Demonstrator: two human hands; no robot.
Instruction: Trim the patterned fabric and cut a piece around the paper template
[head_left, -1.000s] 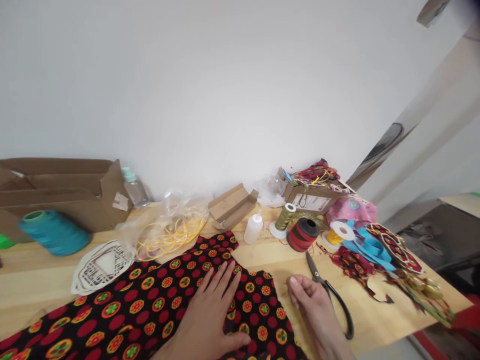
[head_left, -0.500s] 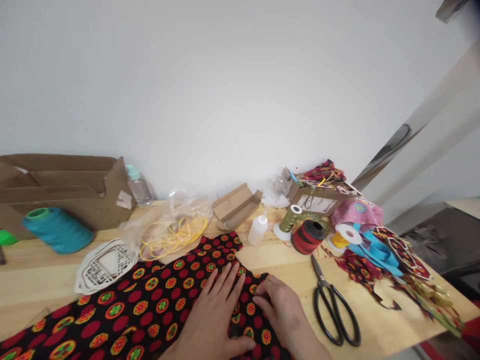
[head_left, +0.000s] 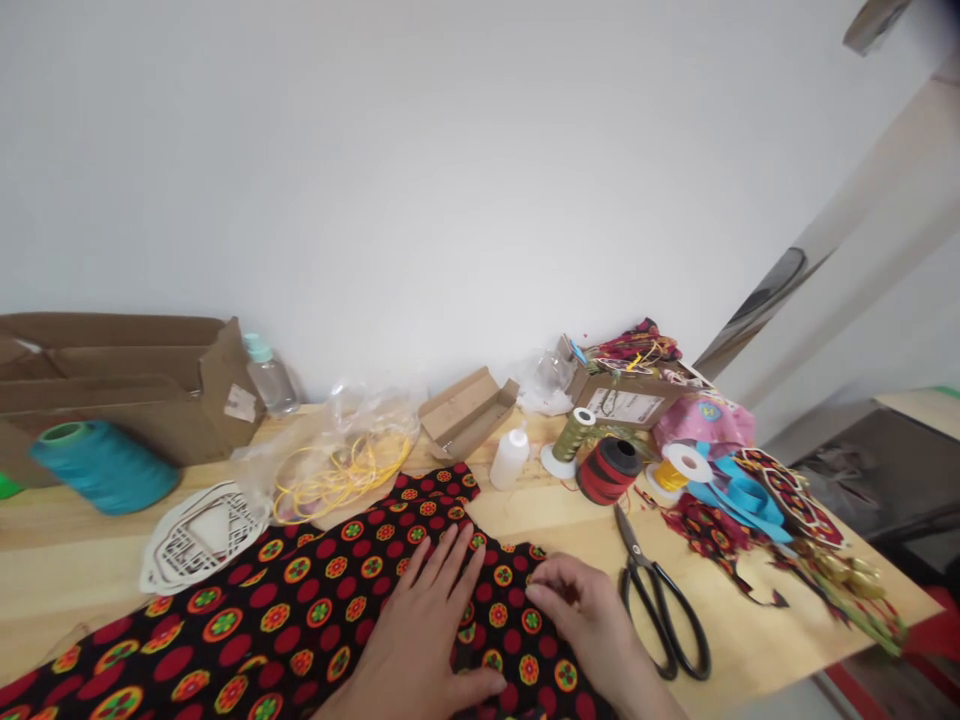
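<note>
Black patterned fabric (head_left: 322,605) with red dots and orange-green flower circles spreads over the near side of the table. My left hand (head_left: 429,625) lies flat on it, fingers stretched forward and thumb out to the side. At the fabric's right edge is my right hand (head_left: 589,620), thumb and forefinger pinched together on the cloth's border; its other fingers curl under and are partly hidden. Just right of that hand, black-handled scissors (head_left: 660,590) lie with their blades pointing away from me.
Along the wall stand a long cardboard box (head_left: 135,400), a pump bottle (head_left: 271,380), a small open carton (head_left: 469,410) and a white squeeze bottle (head_left: 510,460). A teal thread cone (head_left: 112,468) lies left. Thread spools (head_left: 609,472), blue ribbon (head_left: 742,500) and scraps crowd the right.
My right hand has shifted slightly right along the fabric's edge, its fingers still pinched. My left hand stays flat in place. The whole view has turned a little.
</note>
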